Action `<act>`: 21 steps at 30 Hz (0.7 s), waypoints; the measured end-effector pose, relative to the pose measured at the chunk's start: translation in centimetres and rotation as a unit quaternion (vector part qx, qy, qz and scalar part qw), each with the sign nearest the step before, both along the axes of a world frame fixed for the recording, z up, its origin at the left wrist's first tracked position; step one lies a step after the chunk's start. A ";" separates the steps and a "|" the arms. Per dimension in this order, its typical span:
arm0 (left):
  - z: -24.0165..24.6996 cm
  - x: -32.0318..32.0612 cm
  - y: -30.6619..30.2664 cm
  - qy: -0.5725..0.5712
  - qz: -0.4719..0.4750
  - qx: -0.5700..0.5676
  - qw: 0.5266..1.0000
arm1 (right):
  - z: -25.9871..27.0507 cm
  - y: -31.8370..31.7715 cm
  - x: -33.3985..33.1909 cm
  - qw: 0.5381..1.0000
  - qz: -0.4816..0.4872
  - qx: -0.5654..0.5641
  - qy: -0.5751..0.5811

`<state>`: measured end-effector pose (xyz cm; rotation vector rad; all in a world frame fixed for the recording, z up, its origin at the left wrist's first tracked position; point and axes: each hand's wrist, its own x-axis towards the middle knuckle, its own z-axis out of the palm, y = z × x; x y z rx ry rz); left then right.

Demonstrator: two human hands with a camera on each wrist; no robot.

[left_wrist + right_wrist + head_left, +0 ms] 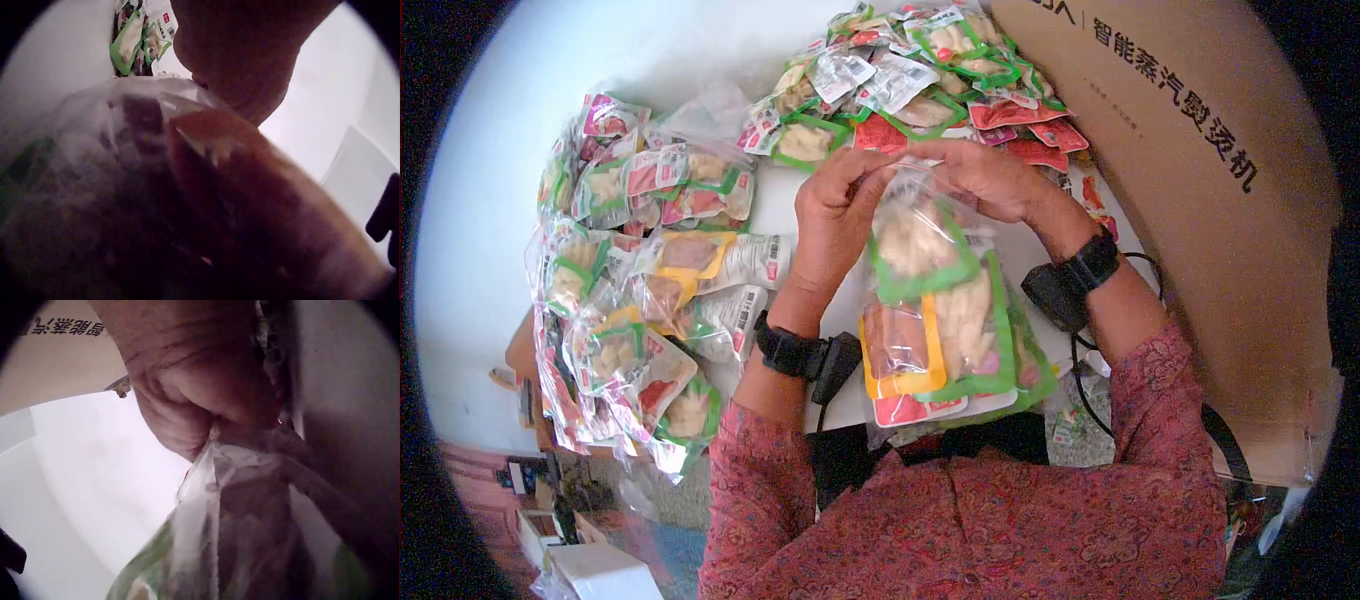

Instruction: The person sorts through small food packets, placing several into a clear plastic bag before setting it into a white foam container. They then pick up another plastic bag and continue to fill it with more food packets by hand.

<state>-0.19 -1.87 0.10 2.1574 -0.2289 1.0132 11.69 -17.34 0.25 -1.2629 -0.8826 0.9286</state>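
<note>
Both hands hold up a clear plastic bag (pixel 930 300) filled with snack packets, green-, yellow- and red-edged, above the white table (pixel 490 180). My left hand (pixel 840 205) pinches the bag's top edge on the left. My right hand (pixel 980 175) pinches the same edge on the right. The bag hangs down toward my chest. In the left wrist view the bag (pixel 106 156) fills the frame, blurred, under the left hand (pixel 250 56). The right wrist view shows the right hand (pixel 200 394) gripping the bunched mouth of the bag (pixel 237 525).
Filled clear bags of packets (pixel 630 290) lie in a heap at the left. Loose snack packets (pixel 910 80) are piled at the back. A large cardboard box (pixel 1200 180) with printed characters stands at the right. Wrist cameras and cables sit on both forearms.
</note>
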 end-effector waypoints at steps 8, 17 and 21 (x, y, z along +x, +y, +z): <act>-0.3 0.6 -0.1 0.033 -0.047 -0.149 0.987 | -1.2 -0.4 0.7 0.988 0.148 0.016 0.040; -1.3 0.8 0.0 0.124 -0.093 -0.275 0.949 | -0.6 -0.2 -0.2 0.988 0.112 -0.020 -0.108; -2.6 0.9 0.9 0.238 -0.137 -0.320 0.907 | 0.8 -0.3 0.9 0.973 -0.126 0.013 -0.194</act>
